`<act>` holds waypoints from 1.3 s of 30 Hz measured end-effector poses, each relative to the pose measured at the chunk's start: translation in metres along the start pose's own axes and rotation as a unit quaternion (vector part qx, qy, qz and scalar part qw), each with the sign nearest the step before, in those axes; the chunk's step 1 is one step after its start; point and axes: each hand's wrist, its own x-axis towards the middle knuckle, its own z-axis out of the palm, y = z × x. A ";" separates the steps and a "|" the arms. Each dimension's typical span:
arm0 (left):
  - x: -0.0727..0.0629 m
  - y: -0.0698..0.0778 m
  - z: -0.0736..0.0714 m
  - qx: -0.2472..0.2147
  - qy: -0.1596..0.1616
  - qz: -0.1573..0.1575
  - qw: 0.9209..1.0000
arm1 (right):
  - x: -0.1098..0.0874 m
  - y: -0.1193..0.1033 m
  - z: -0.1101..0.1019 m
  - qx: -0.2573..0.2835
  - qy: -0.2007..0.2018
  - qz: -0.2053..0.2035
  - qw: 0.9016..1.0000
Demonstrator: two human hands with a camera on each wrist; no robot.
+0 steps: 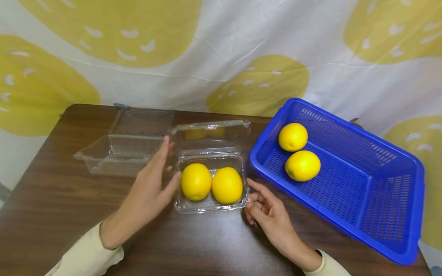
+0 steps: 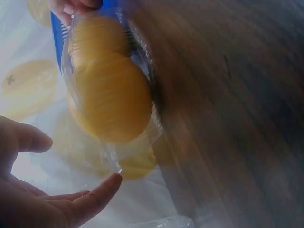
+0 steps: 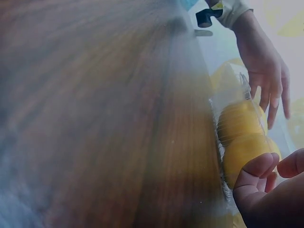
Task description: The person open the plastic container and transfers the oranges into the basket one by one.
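A clear plastic clamshell box (image 1: 207, 209) lies on the table with its lid (image 1: 214, 142) raised at the back. Two yellow citrus fruits (image 1: 196, 182) sit side by side in its base. My left hand (image 1: 145, 195) is at the box's left side, fingers straight beside the lid's edge and thumb close to the base; the left wrist view shows thumb and fingers (image 2: 97, 202) spread apart. At the front right corner, my right hand (image 1: 271, 218) pinches the rim between thumb and curled fingers, with the index finger along the side. Fingers partly hide that contact.
On the right stands a blue perforated basket (image 1: 331, 226) holding two more yellow fruits (image 1: 292, 137). Another clear plastic box (image 1: 117, 165) sits open at the left, behind my left hand. A fruit-patterned cloth (image 1: 228, 46) hangs behind the brown table (image 1: 193, 245).
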 end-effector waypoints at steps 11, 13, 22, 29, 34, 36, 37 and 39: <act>0.003 -0.001 0.008 -0.040 -0.078 -0.104 0.991 | -0.001 -0.002 0.001 -0.003 0.004 0.012 1.000; 0.004 -0.002 0.010 -0.042 -0.085 -0.113 0.989 | -0.001 -0.003 0.001 -0.003 0.005 0.013 1.000; 0.007 -0.004 0.013 -0.078 -0.093 -0.142 0.982 | -0.003 -0.003 0.002 -0.005 0.009 0.014 1.000; 0.009 -0.009 0.012 -0.097 -0.102 -0.160 0.977 | -0.003 -0.002 0.003 -0.002 0.010 0.010 1.000; 0.007 -0.028 0.019 -0.089 -0.090 -0.146 0.981 | -0.003 -0.001 0.003 -0.002 0.009 0.008 1.000; 0.006 -0.042 0.025 -0.090 -0.085 -0.147 0.981 | -0.004 -0.001 0.003 -0.001 0.010 0.008 1.000; 0.005 -0.051 0.029 -0.093 -0.084 -0.146 0.981 | -0.004 -0.001 0.003 -0.001 0.010 0.009 1.000; 0.005 -0.061 0.032 -0.111 -0.084 -0.149 0.979 | -0.004 -0.001 0.004 -0.001 0.012 0.012 1.000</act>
